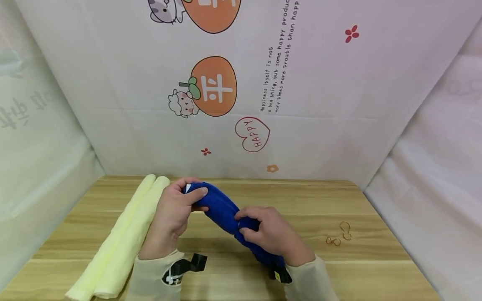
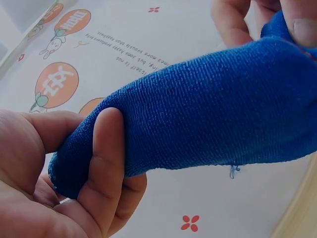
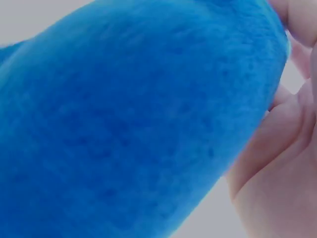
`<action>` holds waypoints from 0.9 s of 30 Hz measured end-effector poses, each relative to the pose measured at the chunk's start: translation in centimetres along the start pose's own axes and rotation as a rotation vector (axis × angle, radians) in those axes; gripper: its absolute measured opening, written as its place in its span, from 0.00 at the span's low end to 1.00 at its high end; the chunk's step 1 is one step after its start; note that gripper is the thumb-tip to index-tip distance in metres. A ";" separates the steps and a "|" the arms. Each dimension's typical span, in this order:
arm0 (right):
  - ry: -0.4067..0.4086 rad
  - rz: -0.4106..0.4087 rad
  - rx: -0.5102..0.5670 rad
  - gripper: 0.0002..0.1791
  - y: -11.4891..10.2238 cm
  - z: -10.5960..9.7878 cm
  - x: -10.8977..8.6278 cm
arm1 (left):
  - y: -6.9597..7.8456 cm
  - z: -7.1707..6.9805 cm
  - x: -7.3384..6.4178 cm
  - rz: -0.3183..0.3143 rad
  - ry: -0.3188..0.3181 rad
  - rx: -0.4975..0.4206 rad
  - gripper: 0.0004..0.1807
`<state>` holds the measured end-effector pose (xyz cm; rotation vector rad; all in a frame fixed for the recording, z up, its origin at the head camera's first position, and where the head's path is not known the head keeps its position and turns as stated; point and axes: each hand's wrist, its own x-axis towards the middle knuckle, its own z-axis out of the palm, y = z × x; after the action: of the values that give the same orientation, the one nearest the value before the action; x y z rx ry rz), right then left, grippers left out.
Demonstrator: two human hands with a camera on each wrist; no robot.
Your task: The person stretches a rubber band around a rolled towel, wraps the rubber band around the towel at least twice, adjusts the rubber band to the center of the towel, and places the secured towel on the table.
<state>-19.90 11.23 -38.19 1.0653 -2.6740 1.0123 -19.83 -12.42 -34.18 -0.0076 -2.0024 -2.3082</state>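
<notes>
A rolled blue towel (image 1: 220, 207) is held above the table, slanting down from upper left to lower right. My left hand (image 1: 175, 213) grips its upper left end, thumb on the near side, beside a small white tag. Partway along, my right hand (image 1: 269, 232) pinches the cloth where the roll narrows. In the left wrist view, a thin reddish line shows on the blue towel (image 2: 198, 109) near the right fingers (image 2: 230, 22); whether it is a band cannot be told. The towel (image 3: 133, 124) fills most of the right wrist view and hides part of the right hand.
Two pale yellow rolled towels (image 1: 129, 234) lie side by side at the left of the wooden table (image 1: 369, 276). Several brown rubber bands (image 1: 337, 241) lie on the right. A printed white backdrop (image 1: 320, 104) rises behind the table, with white cloth on both sides.
</notes>
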 end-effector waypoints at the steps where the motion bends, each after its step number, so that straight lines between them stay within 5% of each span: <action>1: -0.003 0.001 0.000 0.13 0.0 0.0 0.0 | 0.0 0.0 0.0 -0.002 -0.003 -0.002 0.13; 14: 0.000 -0.130 0.066 0.15 0.5 0.0 -0.3 | 0.0 0.2 0.0 -0.010 -0.018 0.013 0.11; 21: -0.053 -0.083 0.019 0.14 0.3 -0.3 -0.3 | -0.1 0.4 0.0 -0.020 -0.030 0.007 0.11; 27: -0.014 -0.092 -0.031 0.09 0.3 -0.2 -0.3 | 0.0 0.6 -0.2 -0.028 -0.026 0.003 0.11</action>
<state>-19.86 11.71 -38.24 1.1813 -2.6157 0.9469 -19.69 -11.83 -34.10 -0.0094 -2.0308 -2.3344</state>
